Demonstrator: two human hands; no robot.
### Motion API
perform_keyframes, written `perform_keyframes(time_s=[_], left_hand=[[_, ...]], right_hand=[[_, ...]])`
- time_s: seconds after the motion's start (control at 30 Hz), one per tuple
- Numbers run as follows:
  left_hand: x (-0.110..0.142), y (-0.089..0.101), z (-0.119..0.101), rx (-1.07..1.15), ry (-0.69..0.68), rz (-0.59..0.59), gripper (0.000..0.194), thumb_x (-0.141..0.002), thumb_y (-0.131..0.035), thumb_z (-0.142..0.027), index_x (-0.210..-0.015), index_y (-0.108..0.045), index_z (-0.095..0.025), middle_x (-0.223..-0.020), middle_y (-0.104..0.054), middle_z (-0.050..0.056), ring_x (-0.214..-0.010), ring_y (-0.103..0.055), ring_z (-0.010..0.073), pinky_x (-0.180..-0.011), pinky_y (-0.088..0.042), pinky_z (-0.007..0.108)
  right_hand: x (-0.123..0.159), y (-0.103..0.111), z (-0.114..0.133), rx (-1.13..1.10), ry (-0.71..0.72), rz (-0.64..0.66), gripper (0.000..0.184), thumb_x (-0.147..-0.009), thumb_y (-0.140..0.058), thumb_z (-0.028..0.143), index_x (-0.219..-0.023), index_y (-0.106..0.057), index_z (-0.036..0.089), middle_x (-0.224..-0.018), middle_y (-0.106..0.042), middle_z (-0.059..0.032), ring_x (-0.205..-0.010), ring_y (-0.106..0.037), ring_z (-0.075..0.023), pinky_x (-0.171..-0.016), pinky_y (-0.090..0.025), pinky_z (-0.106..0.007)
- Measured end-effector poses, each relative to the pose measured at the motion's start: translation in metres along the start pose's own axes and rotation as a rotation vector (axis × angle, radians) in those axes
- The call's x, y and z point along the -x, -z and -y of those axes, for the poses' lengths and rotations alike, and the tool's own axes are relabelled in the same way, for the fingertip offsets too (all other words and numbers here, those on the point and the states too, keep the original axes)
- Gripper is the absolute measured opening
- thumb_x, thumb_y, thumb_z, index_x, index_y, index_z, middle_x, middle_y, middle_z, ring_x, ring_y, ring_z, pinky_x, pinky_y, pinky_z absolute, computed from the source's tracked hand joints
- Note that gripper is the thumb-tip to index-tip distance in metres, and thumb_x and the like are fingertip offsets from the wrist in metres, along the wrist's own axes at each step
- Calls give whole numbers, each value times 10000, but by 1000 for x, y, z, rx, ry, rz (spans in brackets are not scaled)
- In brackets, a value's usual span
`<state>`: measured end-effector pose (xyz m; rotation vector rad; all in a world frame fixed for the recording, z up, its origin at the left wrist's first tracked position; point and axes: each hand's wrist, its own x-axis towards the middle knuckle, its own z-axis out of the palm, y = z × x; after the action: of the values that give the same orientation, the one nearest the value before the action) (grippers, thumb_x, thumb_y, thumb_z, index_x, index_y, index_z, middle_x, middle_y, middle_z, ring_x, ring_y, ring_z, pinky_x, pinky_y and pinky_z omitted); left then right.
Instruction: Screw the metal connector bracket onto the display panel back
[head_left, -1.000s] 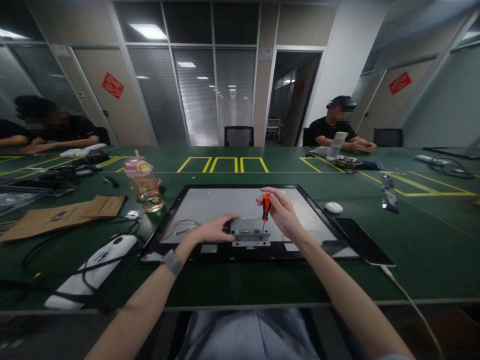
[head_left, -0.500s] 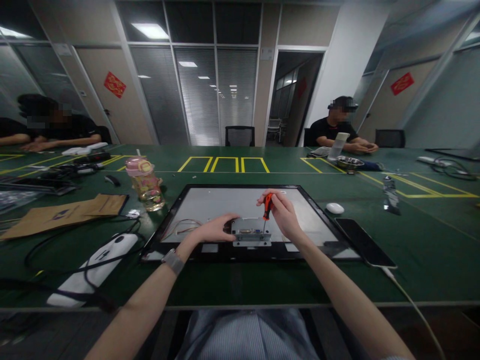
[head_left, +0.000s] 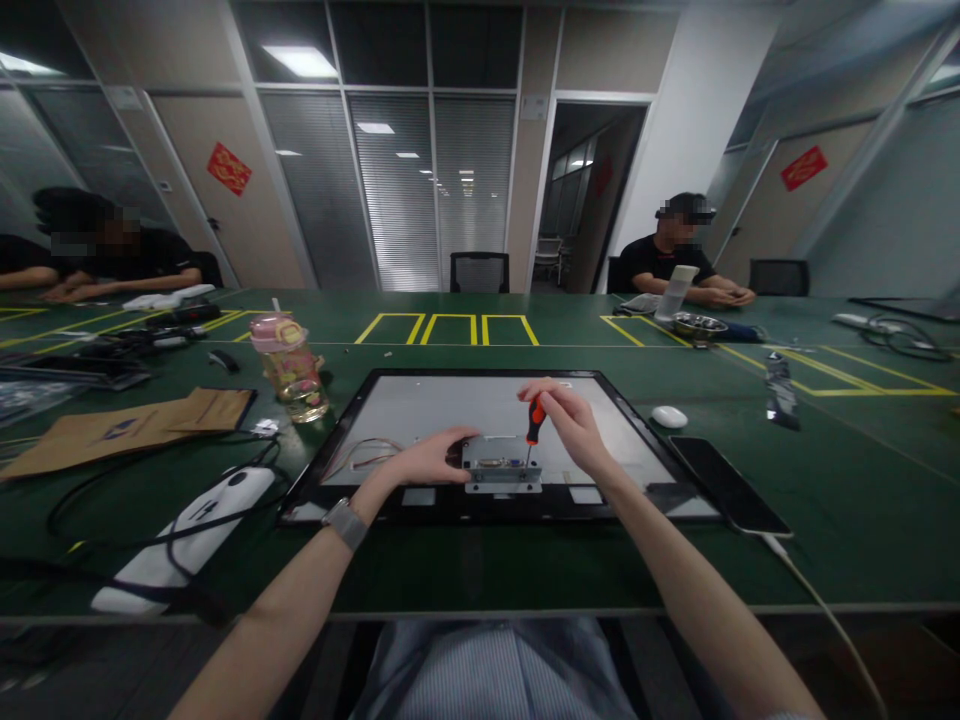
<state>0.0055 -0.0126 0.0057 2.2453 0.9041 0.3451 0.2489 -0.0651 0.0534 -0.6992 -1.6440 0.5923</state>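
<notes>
A black-framed display panel [head_left: 465, 405] lies flat on the table in front of me, its grey back up. Near its close edge stands a metal bracket [head_left: 504, 476] with a row of connector ports. My left hand [head_left: 435, 458] grips the bracket's left end, thumb in front and fingers behind. In my right hand [head_left: 570, 420] is a red and black screwdriver [head_left: 535, 420], held upright by the handle. Its shaft points down at the bracket's right part; whether the tip sits in a screw is too small to tell. Thin wires [head_left: 367, 452] lie left of the bracket.
On the left are a pink-lidded bottle [head_left: 291, 368], a brown paper bag [head_left: 127, 432] and a white power strip [head_left: 187, 540] with black cables. A phone [head_left: 727, 485] on a charging cable and a white earbud case [head_left: 670, 416] lie right. Other people sit across the table.
My right hand's fingers have shifted slightly on the screwdriver handle, and the handle leans a little differently. The left hand and the bracket stay in place.
</notes>
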Motion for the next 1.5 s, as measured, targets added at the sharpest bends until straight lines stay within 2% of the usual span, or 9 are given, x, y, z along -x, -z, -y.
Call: perform_keyframes(time_s=[0.13,0.43,0.6,0.7,0.77,0.9,1.13,1.37,1.5], left_hand=[[0,0,1,-12,12,-8,743,-683,-670,-361,-1358,-399,-208,-1388,-457,81,-1245,-460,251,-1064,-345,352],[-2,-2,4,-21,-47,-14,707,-688,-666,-326,-1339,-426,-195,-1368,-476,87,-1232,-469,254,-1056,-354,351],[-1,-2,4,0,-33,-13,719,-683,-670,-328,-1343,-420,-191,-1376,-469,80,-1240,-466,247,-1063,-347,335],[-1,-1,2,-9,-42,-11,711,-683,-667,-320,-1340,-423,-195,-1376,-471,76,-1239,-467,248,-1056,-353,334],[-1,0,1,-19,-42,-4,714,-683,-666,-315,-1343,-420,-199,-1380,-467,76,-1237,-468,249,-1046,-364,334],[-1,0,2,-25,-29,0,707,-694,-659,-318,-1346,-414,-197,-1386,-459,79,-1244,-462,245,-1050,-360,336],[-2,-1,3,-23,-31,-4,715,-694,-666,-334,-1348,-408,-205,-1383,-461,78,-1244,-463,238,-1061,-352,341],[-2,-2,5,-30,-30,-6,715,-699,-664,-349,-1352,-405,-215,-1395,-450,71,-1257,-448,241,-1068,-340,344],[-2,-1,5,-15,-43,0,695,-701,-657,-333,-1342,-417,-211,-1391,-457,74,-1247,-462,241,-1060,-346,340]], right_hand=[[-2,8,4,56,-25,38,113,-813,-650,324,-867,-686,231,-889,-558,-45,-853,-553,-181,-729,-487,-325],[-10,23,13,15,-104,273,245,-912,-501,335,-1096,-623,229,-1102,-604,-84,-1055,-565,-208,-892,-483,-392],[-10,19,6,82,-50,74,125,-792,-671,331,-859,-695,229,-973,-577,-64,-919,-577,-197,-711,-532,-325],[-5,18,-3,64,-26,-26,155,-862,-584,326,-917,-690,228,-872,-613,-49,-804,-607,-176,-723,-523,-342],[0,18,-6,24,-33,-39,208,-901,-523,320,-1034,-662,241,-909,-656,-51,-870,-630,-191,-811,-508,-377],[6,15,-9,-65,-41,-20,177,-889,-545,322,-975,-682,248,-1045,-654,-58,-1026,-602,-217,-923,-460,-409],[9,8,-7,-154,-117,31,277,-895,-533,313,-1162,-590,265,-937,-656,-46,-900,-622,-186,-780,-511,-356],[10,8,-11,-94,-62,-90,121,-857,-595,332,-891,-681,254,-935,-613,-31,-923,-584,-182,-828,-466,-331],[10,8,-14,-179,-128,-95,200,-899,-528,358,-1026,-648,260,-874,-637,-30,-853,-611,-180,-814,-482,-353]])
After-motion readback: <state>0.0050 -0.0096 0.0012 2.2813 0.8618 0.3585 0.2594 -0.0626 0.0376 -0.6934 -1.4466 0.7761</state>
